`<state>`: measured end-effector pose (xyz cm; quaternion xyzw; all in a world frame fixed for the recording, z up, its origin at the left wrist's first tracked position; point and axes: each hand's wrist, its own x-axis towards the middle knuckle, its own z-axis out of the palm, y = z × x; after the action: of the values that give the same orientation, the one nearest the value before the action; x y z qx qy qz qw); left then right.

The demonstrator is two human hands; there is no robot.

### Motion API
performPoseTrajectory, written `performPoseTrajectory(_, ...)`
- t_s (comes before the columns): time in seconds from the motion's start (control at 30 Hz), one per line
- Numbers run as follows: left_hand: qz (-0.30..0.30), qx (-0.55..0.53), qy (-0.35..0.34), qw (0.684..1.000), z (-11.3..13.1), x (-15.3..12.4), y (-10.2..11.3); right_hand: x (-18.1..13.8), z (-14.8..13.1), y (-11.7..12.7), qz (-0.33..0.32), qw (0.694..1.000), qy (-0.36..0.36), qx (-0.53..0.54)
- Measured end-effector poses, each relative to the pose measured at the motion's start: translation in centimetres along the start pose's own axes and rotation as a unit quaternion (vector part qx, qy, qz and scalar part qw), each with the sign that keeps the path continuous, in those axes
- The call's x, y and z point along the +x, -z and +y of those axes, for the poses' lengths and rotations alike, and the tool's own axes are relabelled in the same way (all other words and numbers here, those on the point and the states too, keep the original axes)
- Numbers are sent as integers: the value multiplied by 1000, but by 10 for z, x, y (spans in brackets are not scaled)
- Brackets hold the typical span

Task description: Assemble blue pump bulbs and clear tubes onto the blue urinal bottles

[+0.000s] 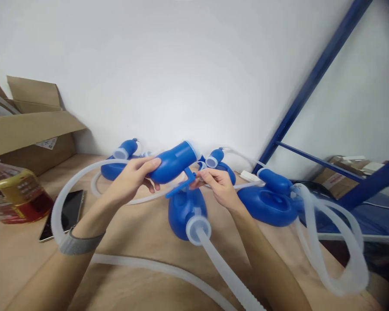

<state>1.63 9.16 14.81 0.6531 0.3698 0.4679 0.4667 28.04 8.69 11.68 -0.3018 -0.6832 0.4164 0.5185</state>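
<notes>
On the left, an open cardboard box (35,129) stands beyond a bottle of reddish liquid (17,194) and a phone (71,211), which a pale hose (61,203) crosses as it loops over the table (129,233). The left hand (134,177) has its fingers clamped on a blue tube-shaped piece (173,163) above a near blue bottle (184,220), where the right hand's (222,188) fingertips pinch a blue bar (180,186). Farther right, another blue bottle (266,209) with coiled hose (317,233) lies before a blue metal frame (298,99).

Curved blue tube (171,164) — aslant, right end higher — above blue bottle (181,211) with translucent hose (225,271)
</notes>
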Motion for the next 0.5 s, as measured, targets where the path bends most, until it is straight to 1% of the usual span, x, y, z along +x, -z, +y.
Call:
performPoseTrajectory(0.03,9,23,6,1000,3,-1,9,5,-2,0,-16,1000,-11,-24)
performPoseTrajectory(0.1,20,89,7,996,8,-4,23,11,-7,0,-19,998,-16,-60)
performPoseTrajectory(0.2,10,172,5,985,14,-6,32,14,-9,-6,-12,997,14,-76)
performPoseTrajectory(0.27,-29,205,-16,978,12,-5,30,13,-6,-14,-18,994,44,-99)
performPoseTrajectory(0.3,-56,220,-33,973,11,-4,27,12,-3,-19,-11,991,61,-116)
performPoseTrajectory(0.37,-106,257,-66,958,6,-2,21,11,5,-29,21,984,93,-154)
performPoseTrajectory(0.4,-120,278,-82,950,3,-3,17,11,8,-34,40,979,105,-168)
performPoseTrajectory(0.43,-127,303,-97,939,2,-3,13,10,11,-38,60,976,113,-176)
performPoseTrajectory(0.5,-114,373,-121,913,0,-6,3,9,14,-44,91,976,117,-162)
